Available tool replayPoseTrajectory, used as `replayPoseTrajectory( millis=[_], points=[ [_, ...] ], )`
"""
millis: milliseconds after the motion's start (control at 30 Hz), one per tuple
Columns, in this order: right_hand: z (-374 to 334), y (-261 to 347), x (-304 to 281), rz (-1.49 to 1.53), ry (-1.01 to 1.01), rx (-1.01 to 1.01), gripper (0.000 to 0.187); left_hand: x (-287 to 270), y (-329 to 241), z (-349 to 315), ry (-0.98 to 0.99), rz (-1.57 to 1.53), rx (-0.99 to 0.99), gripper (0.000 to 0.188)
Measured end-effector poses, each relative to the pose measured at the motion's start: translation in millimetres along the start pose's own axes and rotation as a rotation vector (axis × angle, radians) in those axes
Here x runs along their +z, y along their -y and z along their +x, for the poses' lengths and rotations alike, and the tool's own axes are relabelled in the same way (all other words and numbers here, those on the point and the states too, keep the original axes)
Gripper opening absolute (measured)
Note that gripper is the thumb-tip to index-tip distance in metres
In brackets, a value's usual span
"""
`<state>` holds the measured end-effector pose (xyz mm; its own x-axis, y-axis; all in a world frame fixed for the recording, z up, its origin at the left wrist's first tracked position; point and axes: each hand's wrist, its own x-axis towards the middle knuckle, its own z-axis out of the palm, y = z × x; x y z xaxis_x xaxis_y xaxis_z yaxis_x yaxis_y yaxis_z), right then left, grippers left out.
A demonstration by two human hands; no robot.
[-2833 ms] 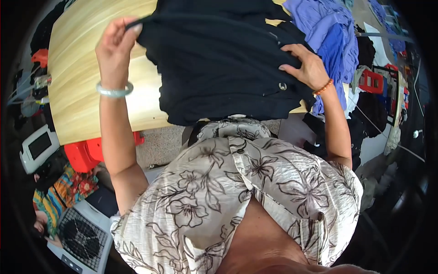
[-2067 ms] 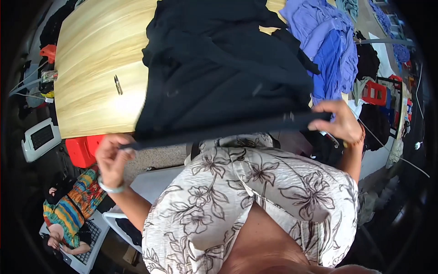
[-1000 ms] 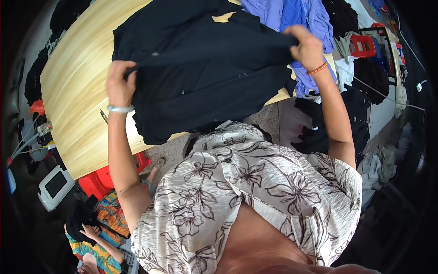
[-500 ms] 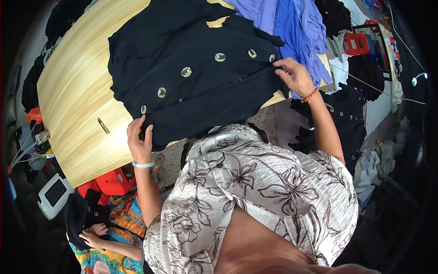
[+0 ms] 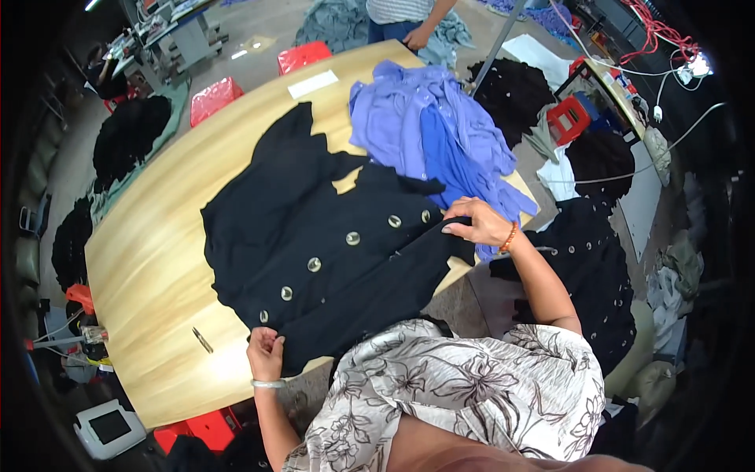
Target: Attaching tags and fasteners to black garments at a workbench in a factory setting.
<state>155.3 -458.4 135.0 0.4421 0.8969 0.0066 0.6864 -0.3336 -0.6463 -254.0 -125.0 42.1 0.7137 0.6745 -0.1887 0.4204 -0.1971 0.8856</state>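
Note:
A black garment [image 5: 271,228] lies spread on the wooden table [image 5: 149,259]. Several large, shiny round buttons run in a slanting row along its front edge. My left hand [image 5: 266,352] pinches the garment at the near left end of that row, below the last button. At the far right end, my right hand [image 5: 480,223] grips the other end of the front edge between thumb and fingers, lifting it slightly. On the table left of my left hand lies a small, slim metal tool [image 5: 202,340], which looks like thread snips.
Purple-blue garments [image 5: 429,118] are heaped at the table's far right. A white strip [image 5: 313,84] rests near the far edge. Red stools [image 5: 303,57] stand beyond. Another black buttoned garment [image 5: 586,267] hangs at my right. One person [image 5: 397,16] stands across the table.
The view has tilted up, showing more of the room beyond the table. Both hands keep hold of the garment's front edge; the right thumb and fingers have closed further round the cloth.

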Motion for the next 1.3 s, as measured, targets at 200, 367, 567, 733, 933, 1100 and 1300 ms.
replayPoseTrajectory(
  millis=[200,367,567,733,933,1100,1300],
  points=[
    [37,27,20,-0.913,-0.199,0.272,0.017,17,-5,6,-0.130,-0.040,-0.031,0.019],
    [69,120,117,0.114,-0.157,-0.264,0.028,15,-18,0,-0.143,-0.070,0.025,0.016],
    [87,196,238,0.235,0.282,-0.405,0.034,12,-24,-26,-0.154,-0.226,0.170,0.010],
    [87,189,250,0.317,0.294,-0.297,0.019,17,-15,-43,-0.195,-0.239,0.082,0.009],
    [86,198,253,0.326,0.222,-0.149,0.024,17,-2,-33,-0.213,-0.256,0.142,0.008],
    [88,197,240,0.176,0.356,-0.079,0.031,14,-8,-25,-0.076,-0.383,0.030,0.009],
    [80,195,243,0.209,0.263,-0.145,0.030,4,1,-11,0.051,-0.417,0.080,0.009]
  ],
)
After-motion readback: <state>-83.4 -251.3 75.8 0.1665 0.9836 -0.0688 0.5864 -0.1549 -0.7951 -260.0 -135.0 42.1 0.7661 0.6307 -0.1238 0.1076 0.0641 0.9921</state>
